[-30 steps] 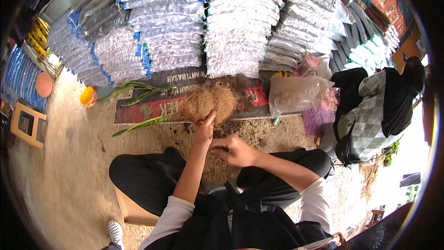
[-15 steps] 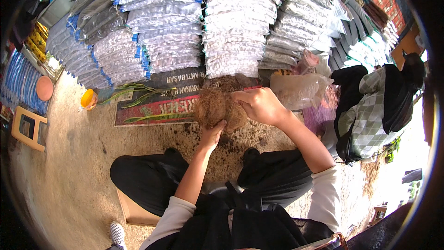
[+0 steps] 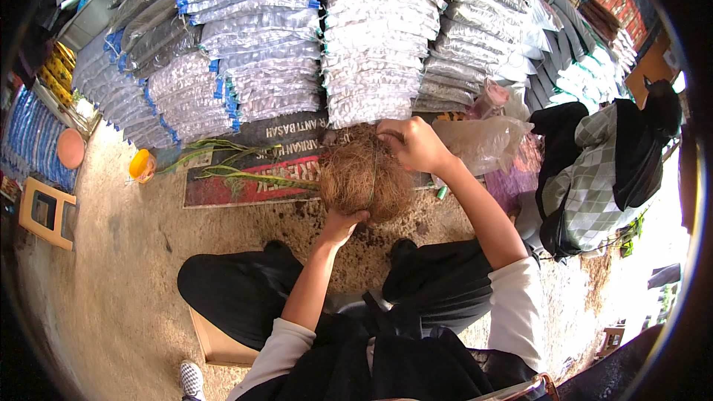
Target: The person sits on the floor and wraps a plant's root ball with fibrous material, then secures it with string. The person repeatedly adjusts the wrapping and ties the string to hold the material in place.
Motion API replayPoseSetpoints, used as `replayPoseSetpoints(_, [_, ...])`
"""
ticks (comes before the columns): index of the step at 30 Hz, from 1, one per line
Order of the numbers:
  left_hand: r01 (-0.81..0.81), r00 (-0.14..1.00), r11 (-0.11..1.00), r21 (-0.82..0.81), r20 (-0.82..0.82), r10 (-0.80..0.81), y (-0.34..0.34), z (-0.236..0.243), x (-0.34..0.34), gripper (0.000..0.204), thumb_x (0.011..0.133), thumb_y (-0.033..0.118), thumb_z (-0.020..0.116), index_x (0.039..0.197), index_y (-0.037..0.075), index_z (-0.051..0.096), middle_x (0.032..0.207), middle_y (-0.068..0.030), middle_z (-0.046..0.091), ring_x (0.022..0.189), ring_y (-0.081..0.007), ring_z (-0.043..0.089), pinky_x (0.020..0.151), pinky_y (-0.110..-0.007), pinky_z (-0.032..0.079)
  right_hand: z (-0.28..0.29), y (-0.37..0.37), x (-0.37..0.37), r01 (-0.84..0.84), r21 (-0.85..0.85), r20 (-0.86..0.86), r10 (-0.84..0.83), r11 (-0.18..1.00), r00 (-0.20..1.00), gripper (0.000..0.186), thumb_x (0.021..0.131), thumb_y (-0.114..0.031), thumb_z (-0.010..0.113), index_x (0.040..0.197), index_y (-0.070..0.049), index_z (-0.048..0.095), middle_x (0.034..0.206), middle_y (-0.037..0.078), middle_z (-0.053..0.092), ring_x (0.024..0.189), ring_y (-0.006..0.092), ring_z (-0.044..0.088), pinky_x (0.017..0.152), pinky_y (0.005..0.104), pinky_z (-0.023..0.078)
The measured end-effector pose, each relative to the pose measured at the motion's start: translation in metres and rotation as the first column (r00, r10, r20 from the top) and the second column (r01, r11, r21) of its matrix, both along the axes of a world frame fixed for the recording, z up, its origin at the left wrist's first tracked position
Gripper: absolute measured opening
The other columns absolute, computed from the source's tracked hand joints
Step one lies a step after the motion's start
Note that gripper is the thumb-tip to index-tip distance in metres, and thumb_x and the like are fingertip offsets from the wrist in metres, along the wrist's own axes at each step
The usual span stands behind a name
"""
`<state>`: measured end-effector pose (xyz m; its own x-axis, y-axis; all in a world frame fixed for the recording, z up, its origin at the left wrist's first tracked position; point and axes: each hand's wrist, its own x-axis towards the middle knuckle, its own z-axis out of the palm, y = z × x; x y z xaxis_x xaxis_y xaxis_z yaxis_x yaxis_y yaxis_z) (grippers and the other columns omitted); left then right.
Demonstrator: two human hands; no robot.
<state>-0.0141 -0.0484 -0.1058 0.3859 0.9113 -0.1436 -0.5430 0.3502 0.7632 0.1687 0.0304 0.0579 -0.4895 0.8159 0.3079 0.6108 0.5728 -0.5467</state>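
In front of me is a round ball of brown coconut fibre, shaggy with loose strands. A thin dark thread runs down over its face. My left hand grips the ball from below, the thumb pressed along its lower edge. At the upper right of the ball, my right hand is closed, thumb and fingers pinched together against the fibre; the thread seems to lead up to them. What lies inside the ball is hidden.
Long green leaves lie on a dark printed mat to the left, near an orange-yellow cup. A small green spool and a clear plastic bag are at right. Stacked filled bags line the back. Dark soil crumbs dot the floor.
The ball has turned, showing a fuller face with the thread across it. My right hand has shifted slightly up. The green spool has come into view beneath my right forearm.
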Motion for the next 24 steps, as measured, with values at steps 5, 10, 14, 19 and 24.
replayPoseSetpoints(5, [-0.015,0.998,1.0,-0.023,0.065,0.017,-0.003,0.009,-0.004,0.067,0.069,0.019,0.075,0.123,0.009,0.038,0.102,-0.0025,0.047,0.094,-0.0181,0.047,0.08,-0.033,0.04,-0.029,0.01,0.005,-0.055,-0.13,-0.178,0.031,0.99,0.984,0.015,0.075,-0.005,0.056,0.089,0.001,0.058,0.082,0.015,0.062,0.078,0.0244,0.059,0.072,0.0329,0.044])
replayPoseSetpoints(10, [-0.041,0.968,0.997,-0.059,0.245,0.054,-0.001,-0.01,-0.008,0.047,0.074,0.018,0.07,0.112,0.01,0.044,0.083,0.0003,0.049,0.069,-0.0134,0.049,0.058,-0.03,0.042,-0.077,0.013,0.004,-0.055,-0.224,-0.311,-0.018,0.973,0.95,0.013,0.079,-0.005,0.055,0.089,0.003,0.058,0.083,0.007,0.059,0.078,0.0134,0.052,0.074,0.0294,0.042])
replayPoseSetpoints(14, [-0.093,0.909,0.994,-0.055,0.403,0.107,0.004,-0.046,-0.014,0.03,0.077,0.021,0.066,0.101,0.008,0.054,0.088,-0.0032,0.057,0.078,-0.0167,0.057,0.063,-0.033,0.048,-0.091,0.021,0.004,-0.019,-0.401,-0.296,-0.11,0.916,0.949,0.012,0.083,-0.007,0.054,0.091,0.002,0.058,0.084,0.006,0.058,0.078,0.0121,0.05,0.072,0.0274,0.041])
replayPoseSetpoints(19, [-0.201,0.91,0.966,-0.161,0.336,0.245,0.0,-0.004,-0.007,0.051,0.073,0.021,0.071,0.116,0.009,0.046,0.095,-0.003,0.053,0.089,-0.0192,0.051,0.073,-0.034,0.043,-0.12,0.019,0.018,0.025,-0.558,-0.33,-0.249,0.83,0.91,0.015,0.081,-0.011,0.056,0.091,0.0,0.059,0.081,0.008,0.061,0.076,0.0123,0.052,0.069,0.0282,0.043])
replayPoseSetpoints(24, [-0.344,0.931,0.935,-0.087,0.096,0.352,0.007,0.006,0.001,0.054,0.076,0.022,0.066,0.121,0.006,0.041,0.117,-0.008,0.048,0.113,-0.0235,0.044,0.093,-0.039,0.038,-0.187,-0.036,-0.035,-0.033,-0.352,-0.534,-0.171,0.935,0.828,0.019,0.082,-0.01,0.053,0.097,0.001,0.056,0.083,0.009,0.061,0.079,0.0165,0.054,0.07,0.0293,0.044])
